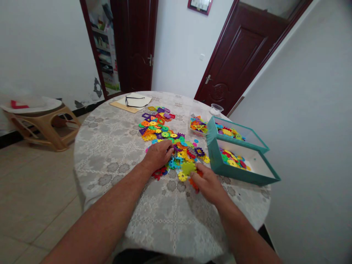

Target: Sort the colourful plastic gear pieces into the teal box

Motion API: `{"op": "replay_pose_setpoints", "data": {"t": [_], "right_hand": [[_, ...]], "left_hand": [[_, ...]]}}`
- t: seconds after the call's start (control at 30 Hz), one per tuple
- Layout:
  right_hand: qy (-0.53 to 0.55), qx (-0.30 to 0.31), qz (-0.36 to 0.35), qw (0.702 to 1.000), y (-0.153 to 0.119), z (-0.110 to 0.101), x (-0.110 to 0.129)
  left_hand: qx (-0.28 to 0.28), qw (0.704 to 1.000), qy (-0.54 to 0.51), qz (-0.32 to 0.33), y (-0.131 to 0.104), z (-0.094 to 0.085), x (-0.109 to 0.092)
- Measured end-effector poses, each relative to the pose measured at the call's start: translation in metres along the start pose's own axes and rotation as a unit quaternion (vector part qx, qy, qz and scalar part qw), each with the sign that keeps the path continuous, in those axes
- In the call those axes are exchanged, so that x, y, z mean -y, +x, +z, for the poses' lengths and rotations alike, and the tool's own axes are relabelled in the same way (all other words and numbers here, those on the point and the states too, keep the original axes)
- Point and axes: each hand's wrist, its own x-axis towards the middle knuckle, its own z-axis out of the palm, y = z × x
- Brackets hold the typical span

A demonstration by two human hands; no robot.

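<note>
Colourful plastic gear pieces [165,129] lie in a loose heap across the middle of the table. My left hand [158,154] rests at the near left side of the heap, fingers curled inward; whatever its fingertips may hold is too small to make out. Between the thumb and fingers of my right hand [206,181] is a yellow-green gear [188,168], held at the heap's near right edge. A yellow gear [182,176] lies just left of it, and orange pieces [193,184] show beneath my right hand.
A teal box [247,177] with two compartments, both holding gears, stands on the right. Behind the heap are a clear tub [198,132] of pieces and a small clear cup [216,107]. Glasses [134,102] lie on papers [121,106] at the back left of the round table [110,161].
</note>
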Motion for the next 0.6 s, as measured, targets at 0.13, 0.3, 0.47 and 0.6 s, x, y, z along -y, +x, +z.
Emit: {"op": "replay_pose_setpoints", "data": {"t": [0.13, 0.3, 0.47, 0.6], "right_hand": [[0.037, -0.056, 0.044, 0.997, 0.021, -0.054, -0.007], [0.047, -0.205, 0.041, 0.977, 0.079, -0.129, -0.025], [0.131, -0.337, 0.099, 0.927, 0.143, -0.185, -0.044], [0.164, -0.372, 0.116, 0.906, 0.163, -0.203, -0.059]], "left_hand": [[0.005, 1.0, -0.002, 0.005, 0.0, 0.0, 0.003], [0.007, 1.0, -0.007, 0.008, 0.001, 0.0, 0.007], [0.009, 1.0, -0.007, 0.007, 0.001, 0.0, 0.008], [0.008, 1.0, -0.005, 0.005, 0.001, 0.0, 0.009]]}}
